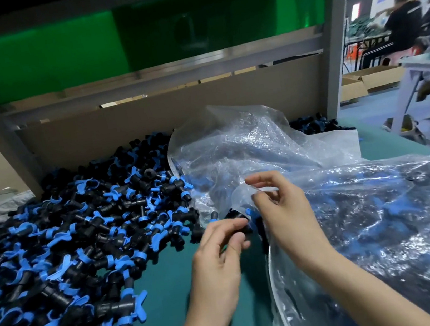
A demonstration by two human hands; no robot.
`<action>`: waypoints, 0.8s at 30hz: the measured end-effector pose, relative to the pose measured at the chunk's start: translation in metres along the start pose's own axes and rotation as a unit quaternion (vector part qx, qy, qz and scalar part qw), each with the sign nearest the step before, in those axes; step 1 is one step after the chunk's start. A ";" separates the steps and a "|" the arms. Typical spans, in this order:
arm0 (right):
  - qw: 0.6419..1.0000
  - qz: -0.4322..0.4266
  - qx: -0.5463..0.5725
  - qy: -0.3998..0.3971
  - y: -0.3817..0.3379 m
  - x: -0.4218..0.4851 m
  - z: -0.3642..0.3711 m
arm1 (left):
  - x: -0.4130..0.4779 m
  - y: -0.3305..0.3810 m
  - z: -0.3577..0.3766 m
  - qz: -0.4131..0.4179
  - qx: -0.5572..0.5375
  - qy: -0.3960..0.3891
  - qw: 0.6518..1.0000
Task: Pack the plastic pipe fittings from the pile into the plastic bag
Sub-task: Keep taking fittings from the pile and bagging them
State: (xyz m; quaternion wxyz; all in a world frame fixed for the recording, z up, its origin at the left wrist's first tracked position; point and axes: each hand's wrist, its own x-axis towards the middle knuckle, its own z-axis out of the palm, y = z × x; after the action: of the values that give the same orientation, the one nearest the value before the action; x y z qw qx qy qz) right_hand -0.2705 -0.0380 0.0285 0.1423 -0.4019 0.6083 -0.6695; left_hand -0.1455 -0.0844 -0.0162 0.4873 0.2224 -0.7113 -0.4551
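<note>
Left grip (pixel 220 247): my fingers are curled, thumb and forefinger pinching one fitting (pixel 239 218), a black body with a blue collar, held just above the surface (pixel 166 294) at the bag's edge. Right grip (pixel 277 203): thumb and forefinger are closed on a fold of the bag (pixel 382 222), with the other fingers loosely bent above it. I hold this fold directly over the fitting, the two grips nearly touching. Bag: clear plastic, lying on the right of the surface, bulging, with dark and blue shapes showing through its wall. Behind it, more crumpled clear film (pixel 233 143) stands up; whether this is part of the same bag I cannot tell. Pile (pixel 80 237): many black-and-blue fittings heaped on the left of the green surface, reaching back to a cardboard wall (pixel 147 122) and forward to the lower left corner of the view. Its nearest pieces lie just beside my left grip. Background, right: seated people (pixel 404 23), blurred.
</note>
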 end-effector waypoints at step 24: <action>0.994 -0.068 -0.051 -0.073 -0.032 0.005 -0.012 | -0.005 0.051 0.032 -0.119 0.022 -0.065 0.991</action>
State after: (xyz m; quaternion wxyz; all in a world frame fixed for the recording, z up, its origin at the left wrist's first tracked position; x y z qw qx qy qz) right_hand -0.2728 -0.0256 0.0607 0.1200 -0.4968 0.6007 -0.6148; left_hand -0.1654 -0.0418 0.0215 0.3775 0.2857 -0.7199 -0.5075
